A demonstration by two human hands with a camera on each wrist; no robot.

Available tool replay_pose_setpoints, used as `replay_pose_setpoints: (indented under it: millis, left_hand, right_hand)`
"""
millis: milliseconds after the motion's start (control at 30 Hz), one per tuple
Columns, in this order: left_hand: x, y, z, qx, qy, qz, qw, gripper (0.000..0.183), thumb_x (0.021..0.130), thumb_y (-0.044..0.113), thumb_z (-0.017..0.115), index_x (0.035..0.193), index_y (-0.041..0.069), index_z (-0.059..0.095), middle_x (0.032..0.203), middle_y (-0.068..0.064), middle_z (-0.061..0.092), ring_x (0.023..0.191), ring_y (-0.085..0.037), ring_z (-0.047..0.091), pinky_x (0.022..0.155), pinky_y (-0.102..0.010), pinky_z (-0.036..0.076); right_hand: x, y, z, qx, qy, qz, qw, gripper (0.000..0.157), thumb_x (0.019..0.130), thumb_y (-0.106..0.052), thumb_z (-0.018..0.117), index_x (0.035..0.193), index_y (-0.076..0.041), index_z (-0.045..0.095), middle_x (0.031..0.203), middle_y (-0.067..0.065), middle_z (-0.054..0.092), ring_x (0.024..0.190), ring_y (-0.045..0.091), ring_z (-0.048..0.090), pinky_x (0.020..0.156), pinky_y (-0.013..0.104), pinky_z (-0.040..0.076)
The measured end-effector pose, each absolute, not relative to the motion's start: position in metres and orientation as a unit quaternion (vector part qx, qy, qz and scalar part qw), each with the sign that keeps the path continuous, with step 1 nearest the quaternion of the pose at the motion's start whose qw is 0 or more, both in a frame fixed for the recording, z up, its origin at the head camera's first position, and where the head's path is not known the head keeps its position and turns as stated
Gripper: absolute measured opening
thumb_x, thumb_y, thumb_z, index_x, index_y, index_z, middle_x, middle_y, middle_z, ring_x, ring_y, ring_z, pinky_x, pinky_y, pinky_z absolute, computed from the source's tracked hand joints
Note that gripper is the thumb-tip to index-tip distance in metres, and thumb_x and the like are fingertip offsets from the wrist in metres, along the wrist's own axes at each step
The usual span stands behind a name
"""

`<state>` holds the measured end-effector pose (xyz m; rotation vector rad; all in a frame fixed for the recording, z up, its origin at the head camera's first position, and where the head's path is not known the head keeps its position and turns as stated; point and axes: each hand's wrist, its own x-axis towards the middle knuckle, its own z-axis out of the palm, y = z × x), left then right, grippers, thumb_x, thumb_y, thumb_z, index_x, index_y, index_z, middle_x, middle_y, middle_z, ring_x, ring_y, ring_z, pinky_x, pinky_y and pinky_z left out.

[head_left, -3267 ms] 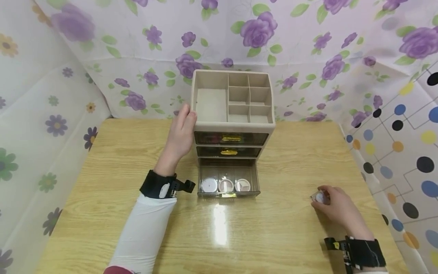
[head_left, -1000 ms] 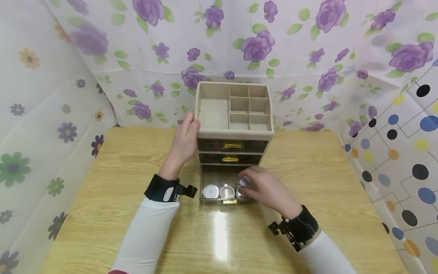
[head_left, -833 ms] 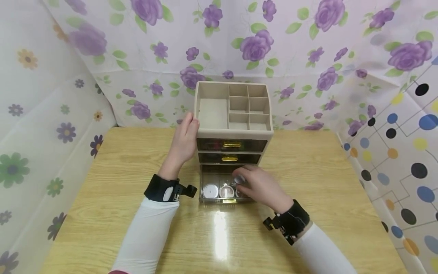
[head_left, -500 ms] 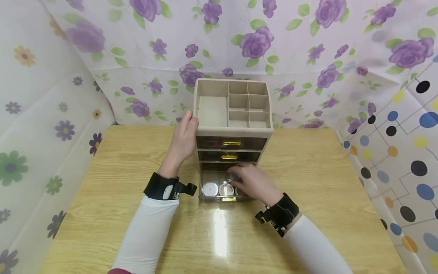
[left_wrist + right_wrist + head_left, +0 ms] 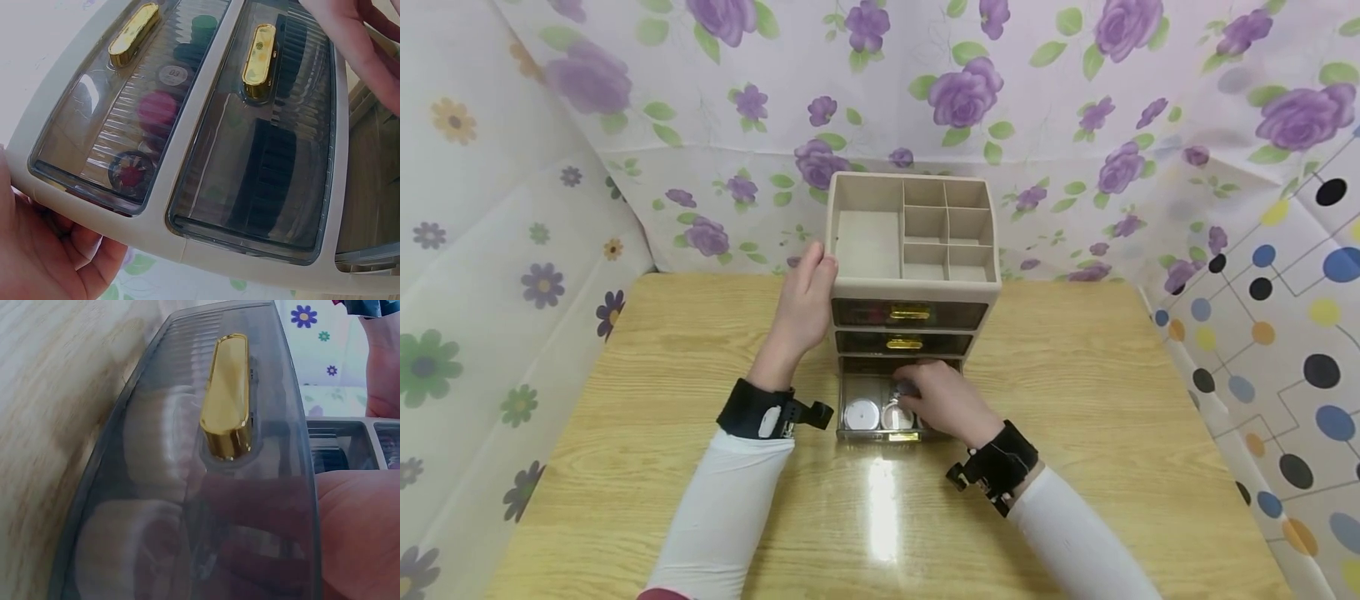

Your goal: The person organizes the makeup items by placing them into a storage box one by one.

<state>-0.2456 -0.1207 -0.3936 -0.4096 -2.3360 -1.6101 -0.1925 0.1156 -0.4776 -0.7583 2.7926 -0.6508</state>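
Observation:
A beige drawer organizer [image 5: 917,287] stands at the back of the table, its clear bottom drawer [image 5: 859,385] pulled out. My left hand [image 5: 805,308] holds the organizer's left side, with fingers curled at its edge in the left wrist view. Inside the drawer, my right hand [image 5: 947,400] pinches a small clear case [image 5: 907,388], mostly covered by the fingers. Along the drawer's front lie a round white container [image 5: 861,414] and a round cosmetic pot [image 5: 897,417]; a third is mostly behind the right hand. Through the drawer front, the right wrist view shows two of these pots and my fingers.
Two upper drawers with gold handles [image 5: 910,312] are closed; coloured cosmetics [image 5: 157,109] show through the top one, and a dark ribbed item [image 5: 265,178] through the middle one. Open compartments [image 5: 867,246] form the organizer's top. Flowered cloth [image 5: 730,192] hangs behind the wooden table [image 5: 1075,358].
My right hand has carried the small clear case from the table's right side into the drawer, then moved left toward the drawer's middle. The left hand stays on the organizer.

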Motion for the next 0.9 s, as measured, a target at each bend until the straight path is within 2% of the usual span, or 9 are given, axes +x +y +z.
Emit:
replay_pose_setpoints:
  millis: [100, 300, 533, 733, 900]
  left_hand:
    - [-0.2455, -0.1211, -0.3942, -0.143, -0.808, -0.555, 0.141, 0.029, 0.111, 0.032, 0.034, 0.094, 0.01, 0.039, 0.076, -0.007, 0.032, 0.064, -0.026, 0.032, 0.061, -0.039, 0.029]
    - [-0.244, -0.1214, -0.3943, -0.138, -0.81, -0.553, 0.137, 0.029, 0.111, 0.033, 0.034, 0.096, 0.009, 0.041, 0.077, -0.008, 0.032, 0.066, -0.027, 0.033, 0.062, -0.04, 0.03]
    - [-0.2435, -0.1205, -0.3935, -0.139, -0.809, -0.555, 0.134, 0.03, 0.112, 0.034, 0.034, 0.097, 0.009, 0.043, 0.078, -0.008, 0.033, 0.067, -0.027, 0.034, 0.062, -0.04, 0.031]
    - [-0.2441, -0.1204, -0.3933, -0.138, -0.811, -0.552, 0.136, 0.03, 0.112, 0.033, 0.034, 0.096, 0.009, 0.041, 0.078, -0.008, 0.032, 0.067, -0.027, 0.033, 0.063, -0.039, 0.029]
    - [-0.2444, -0.1204, -0.3925, -0.134, -0.812, -0.553, 0.134, 0.03, 0.111, 0.033, 0.033, 0.099, 0.008, 0.043, 0.081, -0.009, 0.032, 0.071, -0.028, 0.036, 0.065, -0.04, 0.03]
  right_hand:
    - [-0.1937, 0.1145, -0.4791, -0.251, 0.934, -0.233, 0.102, 0.034, 0.099, -0.014, 0.078, 0.132, -0.008, 0.074, 0.118, 0.007, 0.076, 0.092, 0.017, 0.065, 0.093, 0.042, 0.056]
    - [-0.1963, 0.1142, -0.4849, -0.255, 0.926, -0.254, 0.117, 0.035, 0.1, -0.012, 0.074, 0.135, -0.012, 0.072, 0.109, 0.004, 0.073, 0.085, 0.017, 0.061, 0.087, 0.04, 0.053]
    - [-0.1961, 0.1143, -0.4862, -0.266, 0.927, -0.239, 0.115, 0.038, 0.1, -0.008, 0.068, 0.137, -0.016, 0.072, 0.132, 0.016, 0.067, 0.111, 0.027, 0.062, 0.1, 0.047, 0.051]
    - [-0.1965, 0.1143, -0.4863, -0.27, 0.927, -0.238, 0.107, 0.039, 0.099, 0.001, 0.062, 0.132, -0.016, 0.074, 0.131, 0.015, 0.068, 0.112, 0.027, 0.065, 0.101, 0.047, 0.052]
    - [-0.196, 0.1145, -0.4853, -0.272, 0.925, -0.247, 0.1, 0.028, 0.106, -0.009, 0.062, 0.13, -0.014, 0.076, 0.128, 0.011, 0.07, 0.111, 0.025, 0.066, 0.101, 0.046, 0.053]
